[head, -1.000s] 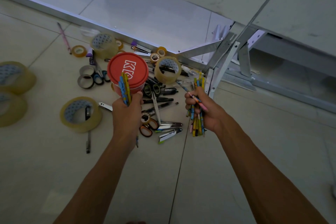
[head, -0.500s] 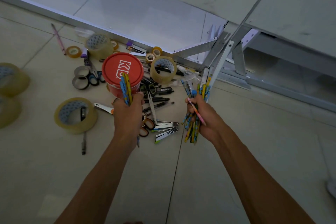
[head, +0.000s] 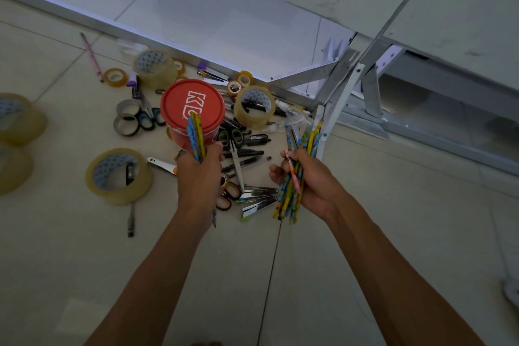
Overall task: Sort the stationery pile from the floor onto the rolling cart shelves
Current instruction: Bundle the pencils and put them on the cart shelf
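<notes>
Both hands lifted off the pile now, each loaded. Left hand [head: 200,177] curled round a few pencils [head: 196,136], pinning them against the red tub [head: 193,114], grip tight on both. Right hand [head: 310,180] wrapped round a fatter pencil bundle [head: 292,191], pink one lying across the front, index finger slightly loosened at the near side. Compared with a second ago, bundle fanned wider and tilted, tips now leaning toward the cart leg [head: 335,109]; tub and left hand raised a touch, barely shifted otherwise. Looks like gathering finished and carry beginning, though no shelf reached yet.

Plenty left on the floor [head: 84,261]: scissors [head: 236,154], pens [head: 247,153], clear tape rolls [head: 119,175], smaller rolls [head: 127,123], a stray pink pencil [head: 91,56] off to the far left. Cart frame just beyond the pile, shelf surface above it. Loose fan in the right grip at risk of slipping a pencil on the way up; squaring the bundle first probably wise.
</notes>
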